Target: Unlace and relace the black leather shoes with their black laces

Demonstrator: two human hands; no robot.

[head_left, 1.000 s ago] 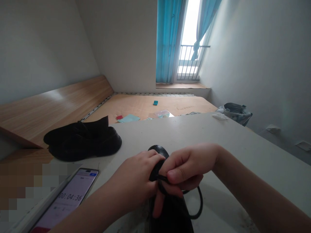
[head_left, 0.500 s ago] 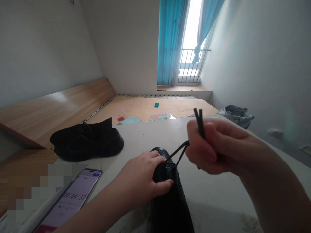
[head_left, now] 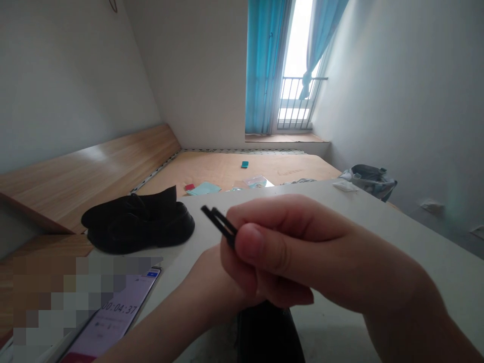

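A black leather shoe (head_left: 269,335) lies on the white table at the bottom centre, its upper part hidden behind my hands. My right hand (head_left: 278,247) is closed, pinching a pair of black shoelace ends (head_left: 221,224) between thumb and fingers; the tips stick out to the upper left. Behind it, my left hand (head_left: 223,277) reaches in towards the shoe, its fingers covered by the right hand. Another black shoe (head_left: 138,227) lies at the left of the table, with a dark tongue or flap standing up.
A phone (head_left: 117,312) with a timer display lies at the lower left, partly pixelated. Beyond the white table (head_left: 381,252), a wooden bed board (head_left: 223,166) holds a teal piece, a red piece and light cloth. A grey bag (head_left: 372,179) stands at the right.
My right hand has moved left and nearer the camera with the lace ends, now in front of my left hand. The lace tips have swung from upright to pointing left.
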